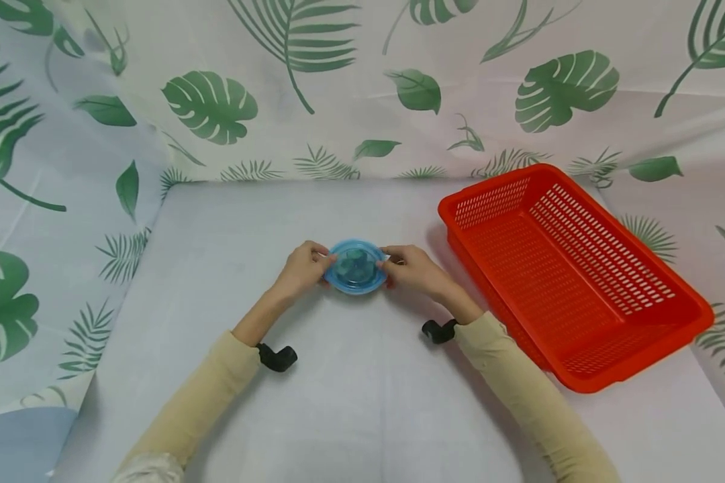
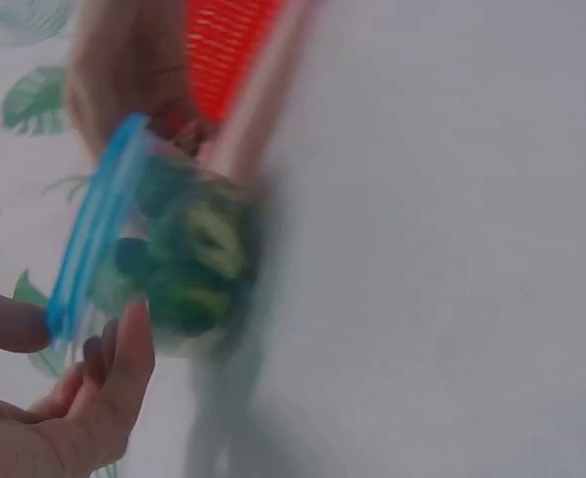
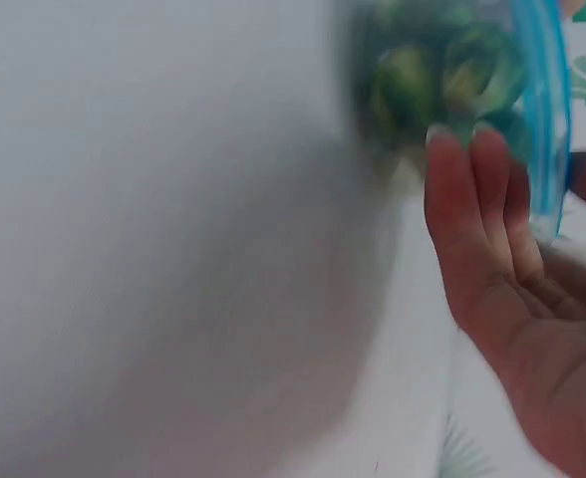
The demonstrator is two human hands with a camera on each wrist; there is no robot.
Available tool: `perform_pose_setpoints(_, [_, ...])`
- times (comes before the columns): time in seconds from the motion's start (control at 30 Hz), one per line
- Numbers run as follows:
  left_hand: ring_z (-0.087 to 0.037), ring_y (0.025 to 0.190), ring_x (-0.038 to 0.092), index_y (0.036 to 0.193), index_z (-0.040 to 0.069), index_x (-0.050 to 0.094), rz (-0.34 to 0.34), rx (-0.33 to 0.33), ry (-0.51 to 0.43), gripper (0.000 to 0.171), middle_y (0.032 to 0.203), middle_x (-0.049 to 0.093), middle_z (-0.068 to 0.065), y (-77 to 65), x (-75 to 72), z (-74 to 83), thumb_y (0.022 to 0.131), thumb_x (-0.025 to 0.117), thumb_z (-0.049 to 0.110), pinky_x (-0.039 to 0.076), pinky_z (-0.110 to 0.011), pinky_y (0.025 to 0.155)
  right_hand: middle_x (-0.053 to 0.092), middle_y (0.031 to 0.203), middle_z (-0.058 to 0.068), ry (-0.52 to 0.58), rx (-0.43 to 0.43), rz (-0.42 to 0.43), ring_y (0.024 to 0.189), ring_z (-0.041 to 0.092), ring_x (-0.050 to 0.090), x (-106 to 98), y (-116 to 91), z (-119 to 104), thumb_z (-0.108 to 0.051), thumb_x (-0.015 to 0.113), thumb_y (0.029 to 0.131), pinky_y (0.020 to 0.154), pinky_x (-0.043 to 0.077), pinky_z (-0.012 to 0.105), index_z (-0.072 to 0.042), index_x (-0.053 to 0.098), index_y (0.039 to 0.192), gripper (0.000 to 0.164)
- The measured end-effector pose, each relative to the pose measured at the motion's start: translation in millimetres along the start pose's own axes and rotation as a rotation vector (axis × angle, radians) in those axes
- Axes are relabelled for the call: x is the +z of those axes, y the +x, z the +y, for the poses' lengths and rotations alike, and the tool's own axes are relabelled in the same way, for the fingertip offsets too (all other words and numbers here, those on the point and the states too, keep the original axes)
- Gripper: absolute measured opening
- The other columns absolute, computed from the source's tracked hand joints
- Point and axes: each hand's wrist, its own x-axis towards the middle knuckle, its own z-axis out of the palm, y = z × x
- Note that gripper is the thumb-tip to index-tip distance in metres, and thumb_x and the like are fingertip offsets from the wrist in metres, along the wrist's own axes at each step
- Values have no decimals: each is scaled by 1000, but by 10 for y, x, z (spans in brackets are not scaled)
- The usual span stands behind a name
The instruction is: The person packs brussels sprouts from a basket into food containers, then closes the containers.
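Note:
A small clear round container (image 1: 355,267) with a blue lid is held between both hands, above the white table. Through its clear wall, dark green pieces (image 2: 193,259) with paler patches show, like cut vegetables; their exact kind is unclear. My left hand (image 1: 302,270) grips the lid's left edge, thumb on top and fingers below along the wall. On the opposite edge my right hand (image 1: 415,270) pinches the rim the same way. The lid (image 3: 550,110) sits on the container, which tilts on its side in both wrist views. The wrist views are partly blurred.
A red perforated plastic basket (image 1: 550,268) stands to the right, close beside the right forearm. The white tabletop (image 1: 314,416) spreads around the hands. A leaf-patterned cloth (image 1: 350,100) hangs at the back and sides. Each wrist carries a small black camera (image 1: 278,358).

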Motion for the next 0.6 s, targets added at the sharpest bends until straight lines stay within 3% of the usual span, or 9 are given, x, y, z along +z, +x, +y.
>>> perform_pose_setpoints(0.1, [-28,69,73,125,-12,54,-157,-110,-161,35,97,67,-19,54,-62,12,109,52,19,62,-38,76,72,83,17,144,109,-20,67,24,73,-19,-6,-37,-17,59,104,76,63,37,11,49,132,41])
perform_pose_setpoints(0.23, [-20,61,69,106,-8,51,-296,-126,-214,26,79,61,-14,99,-89,19,112,43,16,63,-42,73,70,72,13,228,180,-49,58,22,70,-33,-6,-67,-14,58,105,71,63,42,5,44,116,26])
perform_pose_setpoints(0.37, [-17,57,68,93,1,43,-317,-97,-198,22,77,57,-12,116,-61,7,112,42,13,63,-41,70,69,68,10,227,201,-70,54,19,66,-36,10,-73,-12,56,106,62,62,35,-1,43,106,17])
perform_pose_setpoints(0.6, [-17,56,66,90,2,41,-265,-87,-229,22,77,52,-12,113,-13,-48,111,43,10,62,-36,64,68,67,10,208,204,-70,53,18,61,-4,39,-113,-11,54,107,56,55,28,-6,40,101,16])
